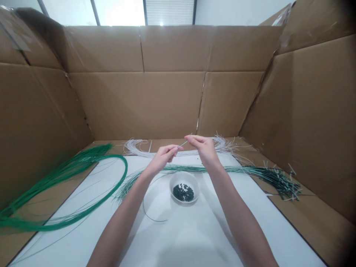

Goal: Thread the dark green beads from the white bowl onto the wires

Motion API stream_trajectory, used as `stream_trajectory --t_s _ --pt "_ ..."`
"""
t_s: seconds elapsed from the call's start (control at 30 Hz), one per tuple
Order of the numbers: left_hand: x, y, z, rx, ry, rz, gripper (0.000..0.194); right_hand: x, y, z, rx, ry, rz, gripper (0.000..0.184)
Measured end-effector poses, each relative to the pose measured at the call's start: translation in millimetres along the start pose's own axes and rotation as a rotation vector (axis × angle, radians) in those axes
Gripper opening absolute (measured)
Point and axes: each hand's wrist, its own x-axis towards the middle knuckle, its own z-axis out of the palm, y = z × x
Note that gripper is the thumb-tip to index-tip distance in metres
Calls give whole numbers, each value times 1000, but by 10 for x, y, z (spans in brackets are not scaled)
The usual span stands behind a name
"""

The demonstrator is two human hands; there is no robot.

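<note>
My left hand (164,155) and my right hand (202,146) are raised together above the white sheet (194,233), fingertips nearly touching. Both pinch a thin pale wire (184,143) that runs between them; a loop of it hangs down and curls on the sheet below. Whether a bead sits in the pinch is too small to tell. Just under the hands stands a small white bowl (184,177) holding several dark green beads (183,192). A bundle of green wires with pale ends (250,171) lies across the sheet behind the bowl.
A large coil of green wire (55,178) lies at the left, partly on cardboard. A bunch of white wires (139,146) curves along the back. Tall cardboard walls (144,104) enclose the space on three sides.
</note>
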Motion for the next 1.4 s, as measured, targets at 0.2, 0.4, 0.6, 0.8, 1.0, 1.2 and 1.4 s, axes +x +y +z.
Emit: stream_trajectory --t_s 0.2,0.4,0.6,0.8,1.0,1.2,1.4 --pt "-136 266 -658 404 169 90 14 187 -97 -646 234 598 -168 9" --pt "-339 295 -1262 675 641 218 12 206 -187 -1182 413 948 -195 10" --pt "-390 237 -1468 818 1024 448 11 192 -195 -1184 436 1030 -239 12" --pt "-472 274 -1555 759 1415 530 14 174 -208 -1355 489 1124 -300 19" --pt "-607 289 -1571 786 1649 535 21 183 -189 -1541 588 1127 -352 21" --pt "-516 235 -1553 859 1537 188 27 181 -102 -929 475 752 -181 6" --pt "-275 210 -663 765 806 350 31 -185 74 166 324 113 66 18"
